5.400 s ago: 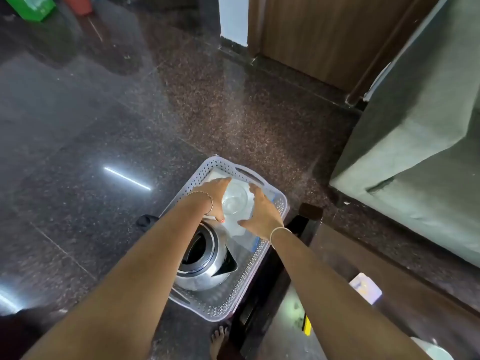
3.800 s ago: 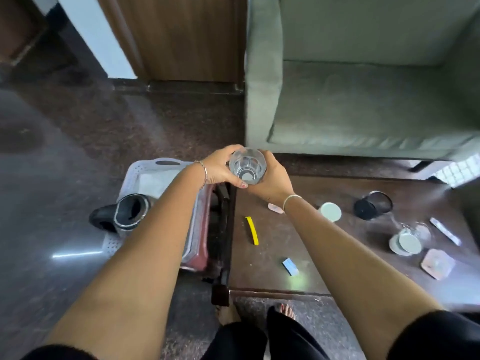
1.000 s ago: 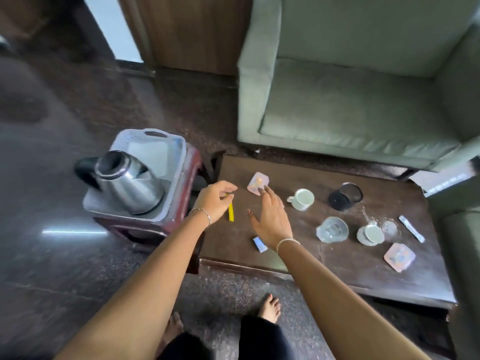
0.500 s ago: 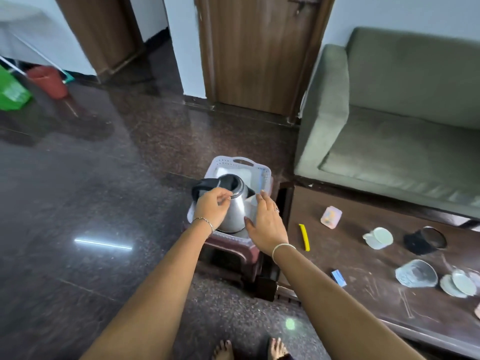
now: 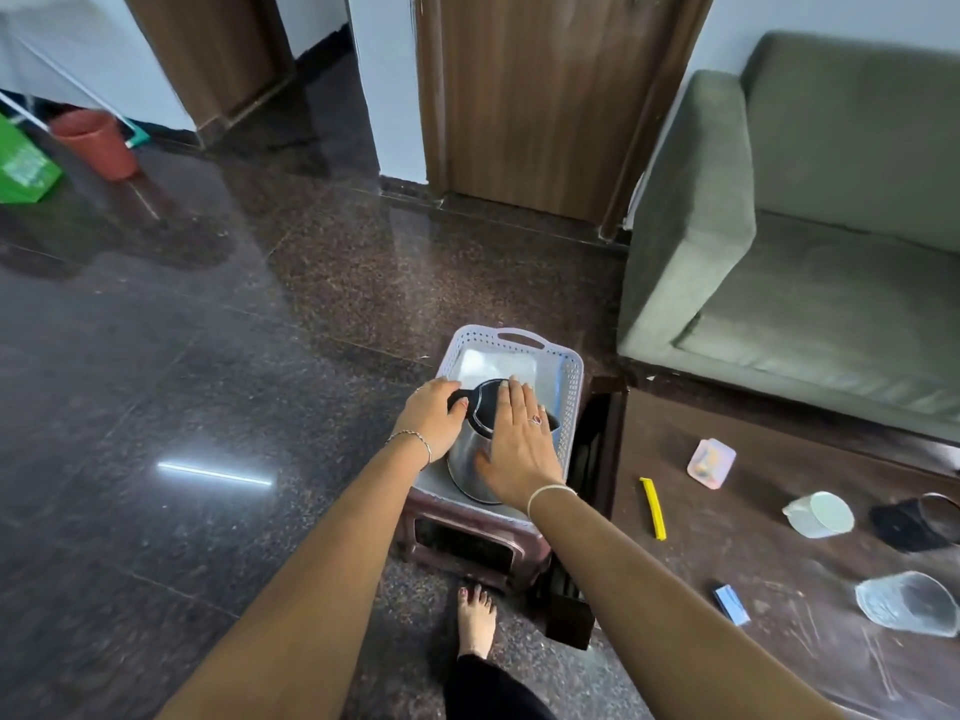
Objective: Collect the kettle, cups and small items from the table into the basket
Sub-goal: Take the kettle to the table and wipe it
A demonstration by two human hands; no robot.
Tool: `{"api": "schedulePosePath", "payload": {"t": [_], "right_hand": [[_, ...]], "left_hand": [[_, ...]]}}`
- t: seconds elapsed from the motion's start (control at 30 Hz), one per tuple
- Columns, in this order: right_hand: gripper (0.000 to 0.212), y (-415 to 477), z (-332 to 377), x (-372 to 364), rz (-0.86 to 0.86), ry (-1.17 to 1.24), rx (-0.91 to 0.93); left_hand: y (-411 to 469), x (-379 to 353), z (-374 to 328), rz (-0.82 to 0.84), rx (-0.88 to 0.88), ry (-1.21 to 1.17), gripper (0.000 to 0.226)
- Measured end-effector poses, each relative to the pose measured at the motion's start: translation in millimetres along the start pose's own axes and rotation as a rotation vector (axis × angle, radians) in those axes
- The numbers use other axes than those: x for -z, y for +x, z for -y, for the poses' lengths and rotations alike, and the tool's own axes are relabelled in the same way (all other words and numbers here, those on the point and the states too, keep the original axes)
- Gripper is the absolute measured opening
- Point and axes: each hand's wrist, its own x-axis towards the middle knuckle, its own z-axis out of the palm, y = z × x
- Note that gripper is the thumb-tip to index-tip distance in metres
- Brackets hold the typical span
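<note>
The steel kettle (image 5: 464,462) stands in the perforated plastic basket (image 5: 572,387), which sits on a maroon stool (image 5: 467,535) beside the dark wooden table (image 5: 779,662). The left hand (image 5: 432,420) curls round the kettle's black handle. The right hand (image 5: 519,441) lies flat, fingers straight and together, across the lid and rounded side. On the scratched tabletop lie a yellow clip (image 5: 653,507), a white cup (image 5: 821,514) on its side, a tipped clear glass (image 5: 906,602) and a pink packet (image 5: 711,464).
</note>
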Motion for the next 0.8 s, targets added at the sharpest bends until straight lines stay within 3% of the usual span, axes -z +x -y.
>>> {"api": "schedulePosePath", "payload": {"t": [0.23,0.53,0.67,0.8], "right_hand": [[0.084,26.6,-4.7,-21.6,0.011,-0.009,0.012],[0.085,33.5,11.9,-38.7,-0.109,-0.082,-0.135],[0.087,31.6,14.9,-36.6,-0.116,-0.058,-0.173],[0.089,25.1,14.9,-26.3,-0.18,0.008,-0.285]], "left_hand": [[40.0,-10.3,29.1,0.119,0.059,0.106,0.041],[76.9,-13.5,43.1,0.289,0.085,0.111,0.073],[79.8,-15.6,43.5,0.264,0.119,-0.024,0.068],[66.4,-22.8,27.6,0.156,0.042,-0.019,0.07]]}}
